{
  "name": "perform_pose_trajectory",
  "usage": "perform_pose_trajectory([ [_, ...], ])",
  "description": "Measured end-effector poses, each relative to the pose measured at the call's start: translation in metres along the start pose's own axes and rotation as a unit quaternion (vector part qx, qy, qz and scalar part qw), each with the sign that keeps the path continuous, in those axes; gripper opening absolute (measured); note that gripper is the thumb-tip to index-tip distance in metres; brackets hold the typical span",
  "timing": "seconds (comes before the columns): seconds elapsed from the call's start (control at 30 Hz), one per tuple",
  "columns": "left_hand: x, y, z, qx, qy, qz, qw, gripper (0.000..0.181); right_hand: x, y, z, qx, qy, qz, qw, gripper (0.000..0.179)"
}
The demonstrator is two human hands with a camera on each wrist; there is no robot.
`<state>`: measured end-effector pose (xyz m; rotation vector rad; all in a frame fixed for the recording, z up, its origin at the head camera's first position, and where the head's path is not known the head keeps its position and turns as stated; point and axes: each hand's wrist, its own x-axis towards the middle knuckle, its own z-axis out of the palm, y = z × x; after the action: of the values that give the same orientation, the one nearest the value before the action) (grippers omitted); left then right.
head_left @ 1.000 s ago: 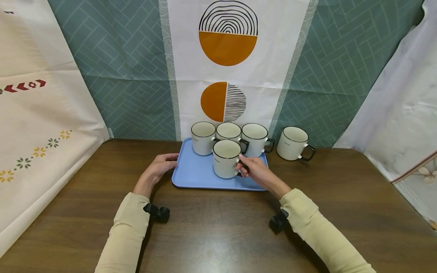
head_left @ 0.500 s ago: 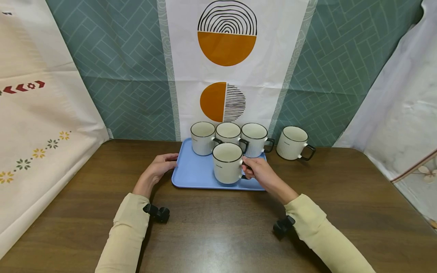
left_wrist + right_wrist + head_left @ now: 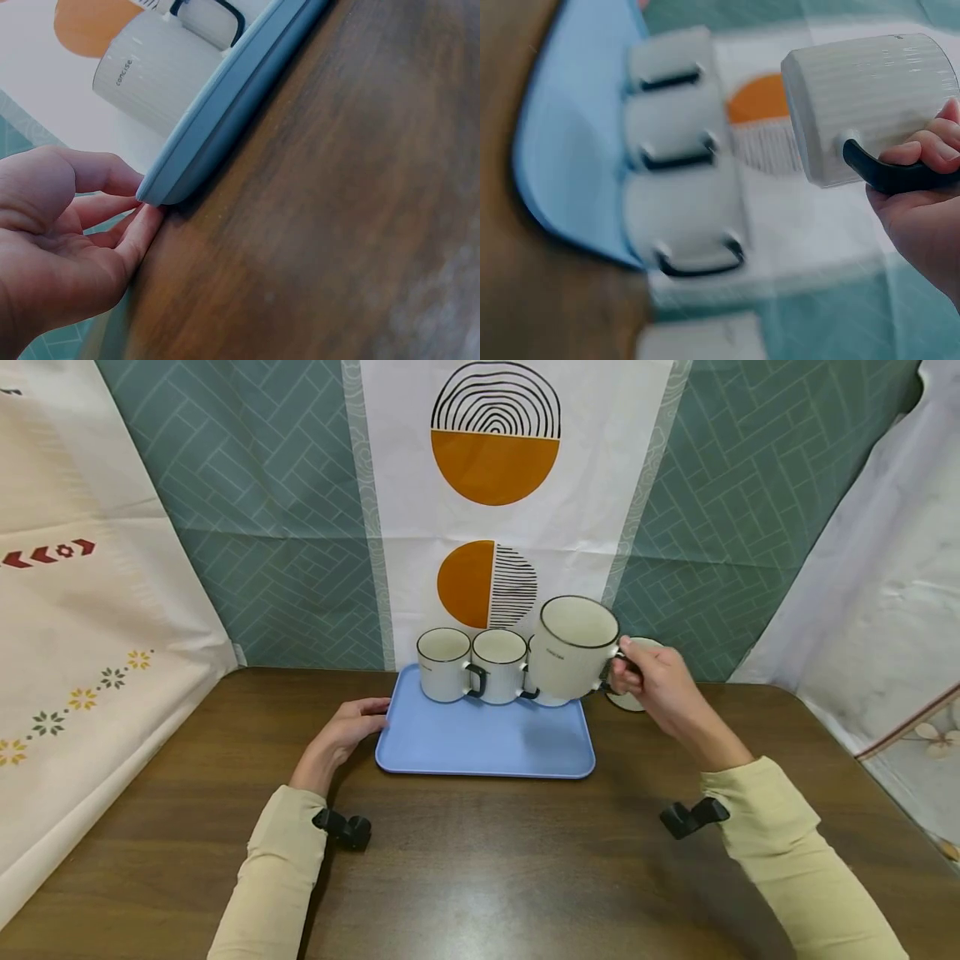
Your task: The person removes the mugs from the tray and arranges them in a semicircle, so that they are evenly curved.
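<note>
My right hand point(image 3: 660, 685) grips the black handle of a cream mug point(image 3: 570, 660) with a dark rim. This mug hangs in the air over the back right of a blue tray point(image 3: 480, 747). Three similar mugs stand in a row along the tray's back: a left mug point(image 3: 442, 672), a middle mug point(image 3: 495, 677) and a right mug point(image 3: 682, 217), which the raised one mostly hides in the head view. At the tray's left edge, my left hand point(image 3: 348, 731) pinches the rim between thumb and fingers, as the left wrist view shows.
Another cream mug point(image 3: 625, 701) stands on the brown wooden table point(image 3: 465, 860), right of the tray and partly hidden behind my right hand. A patterned cloth point(image 3: 300, 527) hangs close behind the mugs. More white cloth point(image 3: 862, 610) borders the table's right side.
My right hand has lifted the mug from the tray's front middle and carried it up and to the right, in front of the right mug. My left hand stays at the tray.
</note>
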<state>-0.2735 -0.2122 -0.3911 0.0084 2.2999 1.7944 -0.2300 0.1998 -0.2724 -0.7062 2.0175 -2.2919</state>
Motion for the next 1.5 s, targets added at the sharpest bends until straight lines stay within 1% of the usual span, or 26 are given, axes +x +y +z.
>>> perform_pose_trajectory([
  [0.17,0.001,-0.001,-0.001,-0.001,-0.001,0.002,1.0,0.051,0.0,-0.024,-0.035,0.044,0.04,-0.041,0.9974,0.038],
  [0.27,0.001,-0.002,0.0,0.0,-0.003,0.007,1.0,0.051,0.0,-0.032,-0.058,0.082,0.067,-0.063,0.9924,0.038],
  [0.37,0.001,-0.002,0.001,-0.002,-0.003,0.007,1.0,0.051,-0.001,-0.034,-0.08,0.114,0.086,-0.082,0.9864,0.037],
  [0.5,0.0,-0.001,0.0,-0.003,0.0,0.003,1.0,0.051,-0.005,-0.033,-0.107,0.157,0.116,-0.079,0.9776,0.034],
  [0.6,-0.001,0.0,-0.001,0.0,0.002,0.0,1.0,0.052,-0.009,-0.03,-0.123,0.164,0.156,-0.058,0.9724,0.029],
  [0.63,-0.002,0.0,-0.001,0.001,0.003,-0.002,1.0,0.052,-0.009,-0.027,-0.128,0.162,0.167,-0.053,0.9713,0.028],
  [0.7,-0.002,0.0,-0.002,0.003,0.004,-0.004,1.0,0.052,-0.011,-0.022,-0.137,0.145,0.18,-0.042,0.972,0.028],
  [0.77,-0.002,-0.001,-0.002,0.004,0.004,-0.005,1.0,0.052,-0.014,-0.014,-0.144,0.124,0.185,-0.036,0.9742,0.03],
  [0.9,-0.002,-0.003,-0.004,0.008,0.006,-0.008,0.9999,0.052,-0.019,0.002,-0.156,0.072,0.177,-0.018,0.9813,0.04],
  [1.03,-0.003,-0.003,-0.004,0.006,0.007,-0.007,0.9999,0.052,-0.023,0.017,-0.165,0.039,0.17,0.01,0.9847,0.046],
  [1.2,-0.002,-0.003,-0.004,0.002,0.005,0.002,1.0,0.052,-0.028,0.032,-0.174,0.036,0.164,0.048,0.9846,0.045],
  [1.3,-0.002,-0.002,-0.003,0.0,0.002,0.007,1.0,0.052,-0.033,0.039,-0.178,0.033,0.172,0.071,0.982,0.044],
  [1.37,-0.001,-0.001,-0.002,-0.003,0.001,0.006,1.0,0.052,-0.036,0.043,-0.18,0.028,0.176,0.081,0.9807,0.043],
  [1.5,-0.001,0.001,-0.002,-0.003,-0.002,0.001,1.0,0.052,-0.041,0.049,-0.183,0.038,0.184,0.097,0.9775,0.043],
])
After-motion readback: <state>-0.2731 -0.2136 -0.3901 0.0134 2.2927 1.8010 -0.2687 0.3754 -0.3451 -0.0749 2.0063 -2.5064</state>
